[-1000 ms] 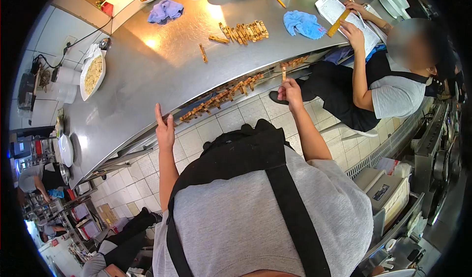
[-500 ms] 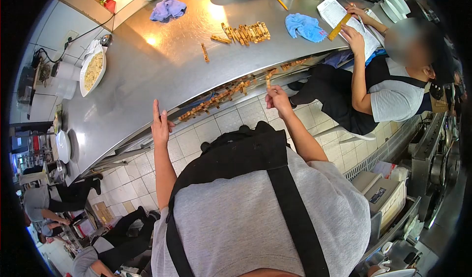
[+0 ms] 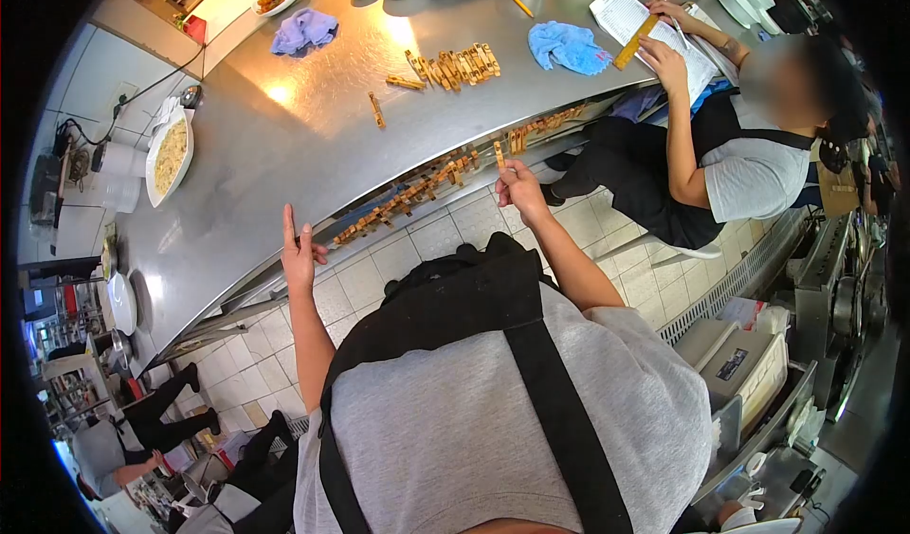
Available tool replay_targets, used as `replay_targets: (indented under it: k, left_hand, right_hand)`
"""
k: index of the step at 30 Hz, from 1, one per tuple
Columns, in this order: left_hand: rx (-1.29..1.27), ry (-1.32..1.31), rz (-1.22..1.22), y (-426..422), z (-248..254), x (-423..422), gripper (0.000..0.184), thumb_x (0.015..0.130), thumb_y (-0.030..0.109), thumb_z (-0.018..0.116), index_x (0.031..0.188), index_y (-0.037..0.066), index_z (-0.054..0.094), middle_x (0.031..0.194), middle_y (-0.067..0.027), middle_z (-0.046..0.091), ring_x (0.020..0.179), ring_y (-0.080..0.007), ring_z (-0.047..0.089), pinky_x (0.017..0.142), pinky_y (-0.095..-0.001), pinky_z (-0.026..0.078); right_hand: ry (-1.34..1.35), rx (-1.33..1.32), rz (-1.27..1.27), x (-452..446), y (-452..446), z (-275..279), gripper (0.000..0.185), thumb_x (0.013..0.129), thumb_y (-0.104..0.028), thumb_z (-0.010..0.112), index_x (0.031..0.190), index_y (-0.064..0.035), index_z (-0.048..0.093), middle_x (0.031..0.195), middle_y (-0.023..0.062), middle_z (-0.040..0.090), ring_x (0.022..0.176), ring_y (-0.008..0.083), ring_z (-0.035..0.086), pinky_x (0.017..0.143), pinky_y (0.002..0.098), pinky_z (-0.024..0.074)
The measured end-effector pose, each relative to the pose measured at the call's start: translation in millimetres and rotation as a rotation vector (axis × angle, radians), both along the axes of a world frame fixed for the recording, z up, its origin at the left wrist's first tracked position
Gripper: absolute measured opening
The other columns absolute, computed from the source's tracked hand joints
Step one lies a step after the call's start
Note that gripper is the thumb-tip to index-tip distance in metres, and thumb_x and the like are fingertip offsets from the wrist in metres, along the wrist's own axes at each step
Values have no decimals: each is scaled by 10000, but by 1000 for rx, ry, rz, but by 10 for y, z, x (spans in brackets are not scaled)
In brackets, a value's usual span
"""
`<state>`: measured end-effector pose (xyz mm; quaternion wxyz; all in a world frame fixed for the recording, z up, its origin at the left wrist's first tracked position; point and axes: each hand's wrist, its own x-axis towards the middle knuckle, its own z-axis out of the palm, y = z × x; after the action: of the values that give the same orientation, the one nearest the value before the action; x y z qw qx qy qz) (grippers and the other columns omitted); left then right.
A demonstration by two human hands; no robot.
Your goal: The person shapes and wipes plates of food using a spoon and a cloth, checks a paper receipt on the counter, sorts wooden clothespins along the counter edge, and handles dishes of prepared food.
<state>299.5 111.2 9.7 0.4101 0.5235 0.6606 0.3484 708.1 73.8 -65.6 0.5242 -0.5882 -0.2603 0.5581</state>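
Observation:
In the head view my right hand (image 3: 518, 189) pinches a wooden clothespin (image 3: 500, 154) by its lower end, just off the counter's front edge. My left hand (image 3: 300, 254) is empty near that edge, index finger stretched out and thumb apart. Between and beyond my hands, a row of wooden clothespins (image 3: 417, 196) runs along the underside of the edge. More clothespins (image 3: 457, 68) lie side by side on the steel counter (image 3: 284, 145), with a single clothespin (image 3: 377, 110) apart from them. Their dark markings are too small to read.
At right a seated co-worker (image 3: 758, 155) holds a yellow ruler (image 3: 635, 41) over papers (image 3: 627, 13). A blue cloth (image 3: 569, 49), a purple cloth (image 3: 304, 32) and a dish of food (image 3: 172, 158) lie on the counter. Other people (image 3: 118, 449) stand at lower left.
My right hand has shifted left slightly, with the clothespin held more clear of the row. My left hand has moved slightly left and down. The whole view has shifted a little.

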Motion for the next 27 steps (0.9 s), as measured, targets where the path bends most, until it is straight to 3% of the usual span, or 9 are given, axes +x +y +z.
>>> replay_targets:
  k: [4, 8, 10, 14, 21, 24, 27]
  left_hand:
    - [-8, 26, -5, -2, 18, -6, 586, 951, 301, 525, 1478, 281, 270, 856, -101, 647, 528, -127, 571, 456, -261, 471]
    - [30, 1, -5, 17, -76, -45, 589, 951, 289, 528, 1480, 268, 268, 1111, -97, 618, 551, -127, 580, 448, -256, 469]
    - [31, 3, -3, 19, -72, -52, 591, 951, 291, 530, 1480, 265, 267, 1115, -94, 616, 554, -127, 583, 442, -255, 466]
    - [14, 16, -15, 13, -65, -52, 595, 951, 304, 533, 1481, 266, 265, 892, -86, 639, 541, -127, 581, 432, -254, 457]
    - [41, 16, -24, 16, -95, -50, 600, 961, 369, 512, 1486, 288, 233, 565, -70, 568, 452, -113, 528, 410, -248, 428]
    - [44, -11, -23, 30, -106, -72, 610, 948, 322, 540, 1484, 275, 252, 670, -64, 586, 523, -123, 568, 425, -250, 447]
    - [-5, -18, -22, 20, -58, -54, 609, 950, 314, 539, 1485, 270, 251, 662, -59, 580, 529, -119, 568, 424, -246, 444]
  right_hand:
    - [-43, -52, 182, -16, -40, 63, 219, 947, -191, 495, 1083, -20, 498, 627, 41, 551, 429, 113, 472, 404, 264, 393]
    - [-19, -10, 1, 58, -95, -49, 235, 948, -200, 495, 1103, -24, 492, 624, 38, 540, 425, 111, 460, 399, 265, 402]
    - [21, 22, -151, 78, -96, -74, 241, 950, -202, 493, 1113, -25, 488, 621, 36, 533, 424, 110, 455, 396, 268, 409]
    - [13, -2, -153, 116, -12, -45, 186, 953, -225, 511, 1057, -71, 503, 633, 25, 531, 419, 107, 451, 414, 277, 453]
    - [61, -20, -58, 56, -40, -38, 203, 956, -220, 508, 1057, -43, 501, 620, 36, 527, 408, 115, 447, 398, 276, 433]
    - [57, -31, -44, 119, -87, -47, 181, 957, -209, 504, 1044, -51, 513, 624, 29, 529, 416, 108, 448, 408, 270, 436]
    - [12, -40, -26, 168, -112, -30, 170, 957, -207, 493, 1035, -60, 529, 636, 16, 534, 429, 97, 453, 431, 263, 456]
